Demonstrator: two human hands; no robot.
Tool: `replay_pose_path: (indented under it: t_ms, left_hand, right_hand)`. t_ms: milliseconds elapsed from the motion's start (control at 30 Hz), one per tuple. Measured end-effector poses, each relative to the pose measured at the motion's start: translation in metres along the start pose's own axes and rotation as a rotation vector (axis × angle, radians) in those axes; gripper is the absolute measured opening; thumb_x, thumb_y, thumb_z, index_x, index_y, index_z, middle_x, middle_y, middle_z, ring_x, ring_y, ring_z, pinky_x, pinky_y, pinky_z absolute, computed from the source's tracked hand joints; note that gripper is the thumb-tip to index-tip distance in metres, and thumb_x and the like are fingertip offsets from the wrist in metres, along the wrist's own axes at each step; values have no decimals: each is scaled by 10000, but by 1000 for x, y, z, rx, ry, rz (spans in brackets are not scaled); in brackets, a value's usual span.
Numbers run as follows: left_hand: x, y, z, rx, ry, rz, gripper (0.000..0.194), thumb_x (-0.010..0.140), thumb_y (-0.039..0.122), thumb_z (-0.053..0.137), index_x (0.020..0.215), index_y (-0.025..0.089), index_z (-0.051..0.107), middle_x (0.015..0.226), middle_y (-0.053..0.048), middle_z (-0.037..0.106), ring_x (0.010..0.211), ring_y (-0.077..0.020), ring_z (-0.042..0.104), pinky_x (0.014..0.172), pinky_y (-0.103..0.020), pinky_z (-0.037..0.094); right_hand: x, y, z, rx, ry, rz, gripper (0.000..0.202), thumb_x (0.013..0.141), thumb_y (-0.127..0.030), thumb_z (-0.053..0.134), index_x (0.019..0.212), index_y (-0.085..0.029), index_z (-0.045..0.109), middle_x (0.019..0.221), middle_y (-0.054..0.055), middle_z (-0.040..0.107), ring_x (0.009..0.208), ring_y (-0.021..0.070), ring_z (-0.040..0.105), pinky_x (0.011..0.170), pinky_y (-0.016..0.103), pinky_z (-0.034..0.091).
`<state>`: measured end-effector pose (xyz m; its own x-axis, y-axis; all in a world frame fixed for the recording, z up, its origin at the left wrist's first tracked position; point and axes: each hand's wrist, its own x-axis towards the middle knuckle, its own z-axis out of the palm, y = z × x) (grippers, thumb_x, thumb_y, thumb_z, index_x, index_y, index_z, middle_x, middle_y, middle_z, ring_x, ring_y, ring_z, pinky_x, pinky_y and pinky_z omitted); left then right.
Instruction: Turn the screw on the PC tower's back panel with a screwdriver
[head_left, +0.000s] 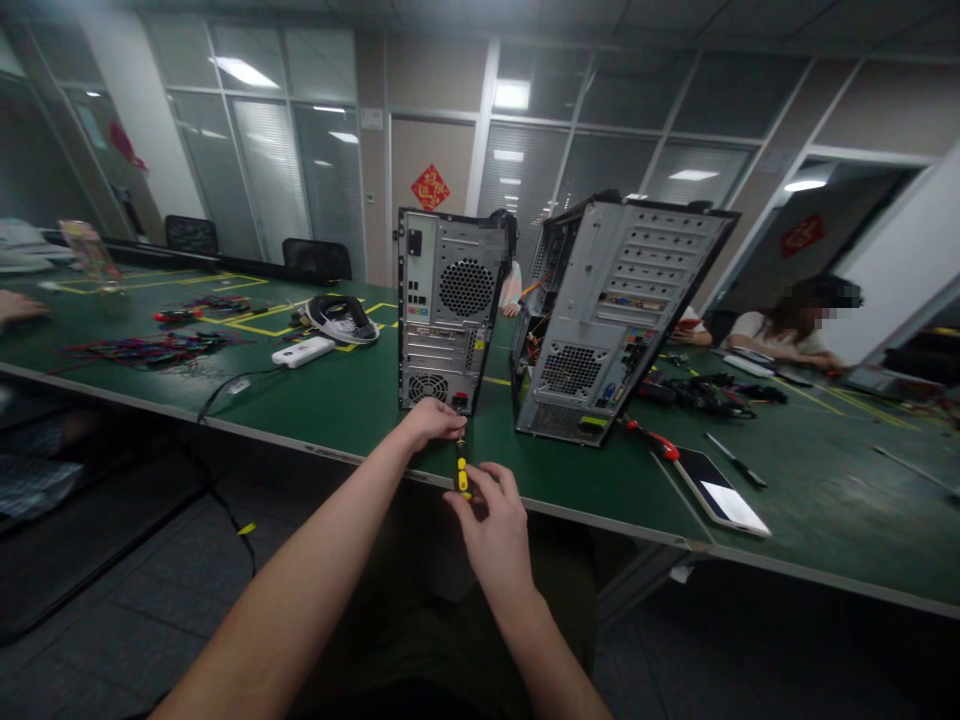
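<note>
The right hand (495, 515) curls loosely, thumb and fingers on the handle of a yellow-and-black screwdriver (462, 470) at the near edge of the green table (352, 408). The left hand (431, 425) is nearly closed beside the screwdriver's shaft; whether it grips anything, I cannot tell. The shaft points toward the bottom right corner of a computer tower's rear panel (442, 345). This looks like screw work; turning calls for a seated tip and straight shaft.

Narrower computer case (448, 315): matt metal, perforated. Screwdriver handle (462, 471): smooth plastic. Tabletop (345, 405): smooth, faintly shiny. Phone (721, 492): glossy face.
</note>
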<state>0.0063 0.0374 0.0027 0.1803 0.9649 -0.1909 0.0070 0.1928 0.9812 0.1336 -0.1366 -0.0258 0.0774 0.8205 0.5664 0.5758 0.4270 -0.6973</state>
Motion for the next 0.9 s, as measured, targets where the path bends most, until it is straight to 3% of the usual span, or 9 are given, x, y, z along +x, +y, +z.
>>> replay_pose_path:
  t_ms: [167, 667, 900]
  left_hand:
    - [0, 1, 0, 0, -11, -5, 272, 664, 160, 923, 613, 70, 672, 594, -69, 688, 528, -98, 645, 609, -209, 560]
    - [-2, 2, -1, -6, -5, -14, 235, 710, 139, 890, 648, 74, 672, 599, -60, 686, 550, -97, 645, 656, -222, 572]
    - [-1, 0, -2, -5, -30, -3, 264, 681, 180, 916, 644, 82, 674, 606, -62, 696, 553, -97, 650, 642, -210, 563]
  right_hand:
    - [1, -4, -4, -65, -80, -79, 330, 920, -159, 636, 1224, -240, 733, 1213, 103, 625, 1096, 242, 674, 965, 362, 573]
    - [3, -6, -4, -63, -99, -87, 314, 922, -155, 640, 1212, -225, 739, 1206, 110, 644, 1032, 237, 702, 937, 362, 588]
    - [4, -2, -2, -48, -104, -80, 315, 914, -167, 660, 1210, -239, 741, 1204, 99, 640, 1090, 245, 674, 972, 371, 571]
